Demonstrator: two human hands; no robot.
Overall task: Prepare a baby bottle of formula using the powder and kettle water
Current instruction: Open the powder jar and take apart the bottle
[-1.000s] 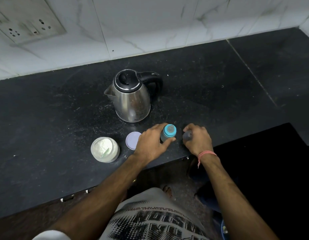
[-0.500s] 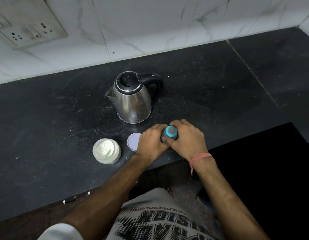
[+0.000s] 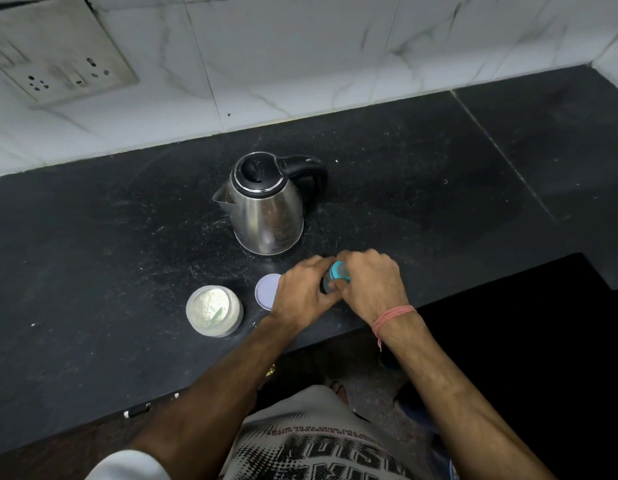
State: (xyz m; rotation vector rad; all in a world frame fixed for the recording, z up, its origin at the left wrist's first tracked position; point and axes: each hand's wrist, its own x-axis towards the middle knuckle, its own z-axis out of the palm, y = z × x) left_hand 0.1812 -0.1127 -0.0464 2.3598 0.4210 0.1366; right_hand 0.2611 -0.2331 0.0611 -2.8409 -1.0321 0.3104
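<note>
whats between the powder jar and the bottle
In the head view, the jar's round pale lid lies flat between the powder jar and the bottle, partly under the left hand.

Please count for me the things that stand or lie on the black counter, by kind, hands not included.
Kettle: 1
Baby bottle, gripped by the left hand and the right hand: 1
Open powder jar: 1
Loose lid: 1
Total: 4

Shiny steel kettle (image 3: 271, 216) on matt stone counter (image 3: 93, 237).
</note>
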